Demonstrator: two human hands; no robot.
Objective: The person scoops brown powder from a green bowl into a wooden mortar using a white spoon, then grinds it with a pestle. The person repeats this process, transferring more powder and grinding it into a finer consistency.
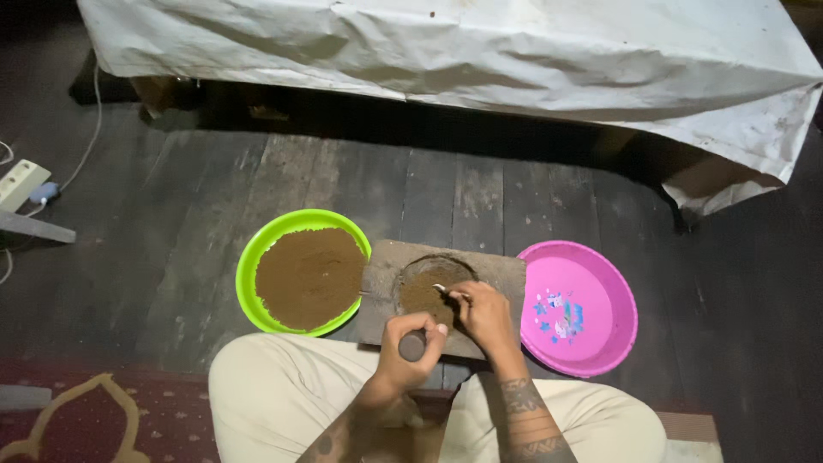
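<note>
Cream trousers [283, 394], tattooed forearms [525, 420].

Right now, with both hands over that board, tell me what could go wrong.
The brown powder sits in a shallow hollow of the wooden board; the right hand working it with a small spoon could flick it onto the floorboards.
The green bowl of powder touches the board's edge, so a nudge may spill it.
The left hand grips a dark handle; a slip could tip the board.

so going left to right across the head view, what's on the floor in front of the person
power strip → green bowl of brown powder → wooden board with a round hollow → pink bowl
</note>
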